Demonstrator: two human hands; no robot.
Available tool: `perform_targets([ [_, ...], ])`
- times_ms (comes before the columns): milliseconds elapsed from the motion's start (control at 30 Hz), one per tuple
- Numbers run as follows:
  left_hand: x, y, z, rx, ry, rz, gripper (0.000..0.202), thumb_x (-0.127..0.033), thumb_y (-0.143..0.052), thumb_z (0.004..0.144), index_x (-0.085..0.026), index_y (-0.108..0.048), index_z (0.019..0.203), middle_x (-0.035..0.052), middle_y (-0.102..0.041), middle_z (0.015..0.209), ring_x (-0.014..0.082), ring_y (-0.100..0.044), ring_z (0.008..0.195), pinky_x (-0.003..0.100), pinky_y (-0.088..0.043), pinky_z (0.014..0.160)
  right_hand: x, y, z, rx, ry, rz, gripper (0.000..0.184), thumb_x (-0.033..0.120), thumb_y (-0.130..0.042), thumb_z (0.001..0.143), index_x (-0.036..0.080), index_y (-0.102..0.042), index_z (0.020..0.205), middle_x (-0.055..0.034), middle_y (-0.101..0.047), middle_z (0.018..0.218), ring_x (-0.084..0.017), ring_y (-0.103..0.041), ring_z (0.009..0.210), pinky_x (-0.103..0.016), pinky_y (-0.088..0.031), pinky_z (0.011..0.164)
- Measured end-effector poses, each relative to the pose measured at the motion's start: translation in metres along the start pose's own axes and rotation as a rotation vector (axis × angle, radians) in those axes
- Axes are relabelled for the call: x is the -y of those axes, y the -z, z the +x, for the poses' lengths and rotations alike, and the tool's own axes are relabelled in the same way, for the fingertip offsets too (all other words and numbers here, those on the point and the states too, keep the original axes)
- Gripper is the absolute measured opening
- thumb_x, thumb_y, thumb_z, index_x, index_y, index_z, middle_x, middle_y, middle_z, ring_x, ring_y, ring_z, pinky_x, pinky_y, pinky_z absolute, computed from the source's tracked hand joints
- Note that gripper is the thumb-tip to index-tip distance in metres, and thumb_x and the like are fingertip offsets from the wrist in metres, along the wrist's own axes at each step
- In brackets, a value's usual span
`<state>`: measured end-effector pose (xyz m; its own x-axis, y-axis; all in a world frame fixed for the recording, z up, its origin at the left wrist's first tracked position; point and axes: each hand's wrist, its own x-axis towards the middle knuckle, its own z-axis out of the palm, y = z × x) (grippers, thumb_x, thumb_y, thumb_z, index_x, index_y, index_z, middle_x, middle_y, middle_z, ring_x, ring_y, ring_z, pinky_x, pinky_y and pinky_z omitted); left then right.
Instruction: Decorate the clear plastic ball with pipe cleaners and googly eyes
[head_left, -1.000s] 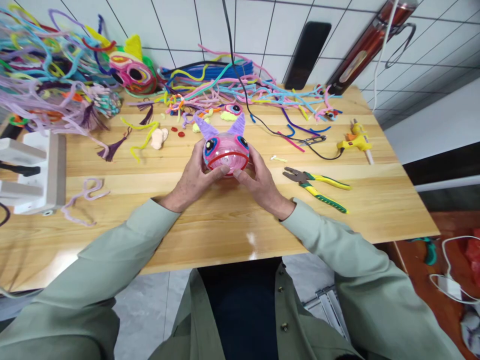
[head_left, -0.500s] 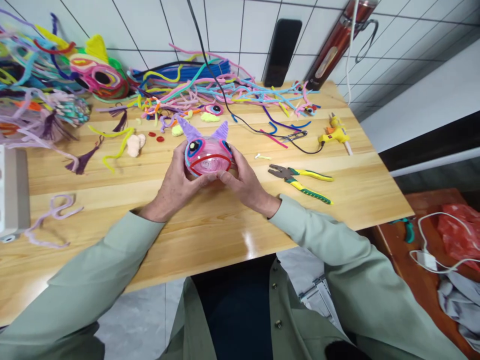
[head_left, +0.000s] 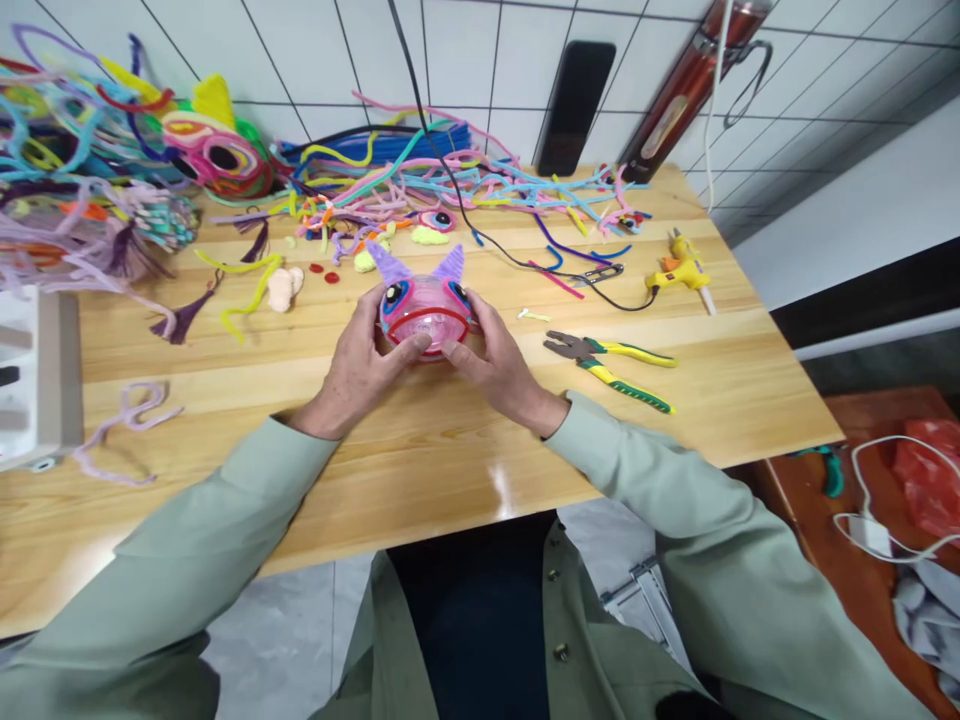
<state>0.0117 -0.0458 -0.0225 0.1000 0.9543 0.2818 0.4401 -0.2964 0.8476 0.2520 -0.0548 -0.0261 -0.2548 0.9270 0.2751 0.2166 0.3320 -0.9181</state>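
Observation:
A pink pipe-cleaner fish head (head_left: 427, 322) with purple ears, blue-rimmed eyes and a red mouth outline is held between both hands over the table. Its middle looks clear and shiny. My left hand (head_left: 366, 355) wraps its left side, the thumb on the lower mouth edge. Around the right side curls my right hand (head_left: 496, 362), its thumb also at the lower edge. The fingers behind the head are hidden. Right of my hands lie pliers (head_left: 607, 365) with yellow and green handles.
A yellow glue gun (head_left: 681, 270) with a black cord stands at the right. Pipe cleaners (head_left: 405, 180) heap along the tiled wall, near a finished-looking fish mask (head_left: 217, 158). A phone (head_left: 576, 108) and a red flask (head_left: 686, 95) lean there. A white box (head_left: 60, 380) sits far left.
The fish head is tipped slightly, showing more of its face and lower edge. Both hands keep their hold, thumbs shifted a little. The whole view has slid slightly to the right.

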Motion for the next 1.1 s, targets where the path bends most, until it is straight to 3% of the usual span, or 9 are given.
perform_targets([
  [267, -0.004, -0.001, 0.0, 0.013, -0.007, -0.018, 0.105, -0.096, -0.077, 0.09, -0.022, -0.061, 0.162, 0.0178, -0.072, 0.16, 0.0427, -0.07, 0.148, 0.061, -0.056, 0.13, 0.005, 0.002, 0.002, 0.0, -0.012, 0.012, 0.106, 0.094, -0.065, 0.1, 0.021, -0.049, 0.175, -0.0198, -0.055, 0.182, -0.039, -0.05, 0.173, -0.061, -0.039, 0.147],
  [500, 0.004, -0.002, 0.001, -0.091, 0.004, -0.1, 0.101, -0.099, -0.069, 0.093, -0.022, -0.063, 0.158, 0.0191, -0.071, 0.16, 0.0415, -0.068, 0.152, 0.06, -0.055, 0.129, 0.004, 0.002, 0.0, -0.023, -0.068, 0.042, 0.106, 0.091, -0.077, 0.094, 0.025, -0.052, 0.173, -0.0192, -0.054, 0.183, -0.039, -0.051, 0.171, -0.064, -0.041, 0.146],
  [633, -0.001, -0.003, 0.002, -0.123, 0.009, -0.176, 0.09, -0.096, -0.065, 0.1, -0.023, -0.063, 0.153, 0.0151, -0.075, 0.152, 0.0371, -0.072, 0.146, 0.053, -0.062, 0.119, 0.003, 0.003, 0.0, -0.038, -0.077, 0.066, 0.102, 0.089, -0.078, 0.095, 0.026, -0.054, 0.171, -0.0185, -0.056, 0.181, -0.039, -0.053, 0.17, -0.064, -0.042, 0.145],
  [767, -0.006, -0.002, 0.004, -0.249, 0.021, -0.222, 0.083, -0.094, -0.066, 0.1, -0.025, -0.064, 0.146, 0.0126, -0.076, 0.145, 0.0323, -0.076, 0.132, 0.05, -0.064, 0.11, 0.001, 0.002, -0.001, -0.065, -0.076, 0.062, 0.101, 0.089, -0.076, 0.096, 0.025, -0.053, 0.171, -0.019, -0.057, 0.18, -0.037, -0.053, 0.169, -0.061, -0.044, 0.143],
  [867, -0.007, 0.0, 0.007, -0.348, 0.044, -0.26, 0.07, -0.086, -0.07, 0.1, -0.026, -0.068, 0.136, 0.0101, -0.077, 0.125, 0.0268, -0.077, 0.109, 0.044, -0.063, 0.095, 0.0, 0.002, -0.001, -0.125, -0.044, 0.057, 0.092, 0.085, -0.074, 0.1, 0.026, -0.055, 0.168, -0.0186, -0.061, 0.174, -0.035, -0.058, 0.164, -0.058, -0.048, 0.139],
  [967, -0.006, 0.002, 0.012, -0.321, 0.138, -0.302, 0.051, -0.072, -0.075, 0.101, -0.025, -0.07, 0.12, 0.0033, -0.066, 0.092, 0.0206, -0.066, 0.08, 0.036, -0.055, 0.074, 0.004, 0.004, -0.001, -0.249, 0.046, 0.057, 0.058, 0.064, -0.073, 0.105, 0.026, -0.069, 0.149, -0.0146, -0.074, 0.154, -0.032, -0.07, 0.144, -0.054, -0.057, 0.127],
  [1033, -0.007, 0.003, 0.015, -0.304, 0.22, -0.361, 0.042, -0.065, -0.075, 0.098, -0.025, -0.069, 0.111, -0.0015, -0.053, 0.076, 0.0164, -0.053, 0.065, 0.032, -0.044, 0.062, 0.01, 0.007, 0.0, -0.288, 0.111, 0.048, 0.025, 0.044, -0.067, 0.106, 0.028, -0.078, 0.121, -0.0088, -0.082, 0.126, -0.028, -0.076, 0.122, -0.05, -0.061, 0.114],
  [1100, -0.01, 0.003, 0.017, -0.304, 0.289, -0.43, 0.036, -0.059, -0.075, 0.094, -0.025, -0.067, 0.104, -0.0052, -0.041, 0.067, 0.0137, -0.04, 0.055, 0.03, -0.032, 0.054, 0.017, 0.009, -0.001, -0.27, 0.151, 0.04, 0.02, 0.031, -0.059, 0.103, 0.029, -0.075, 0.092, -0.004, -0.081, 0.099, -0.026, -0.076, 0.103, -0.047, -0.062, 0.101],
])
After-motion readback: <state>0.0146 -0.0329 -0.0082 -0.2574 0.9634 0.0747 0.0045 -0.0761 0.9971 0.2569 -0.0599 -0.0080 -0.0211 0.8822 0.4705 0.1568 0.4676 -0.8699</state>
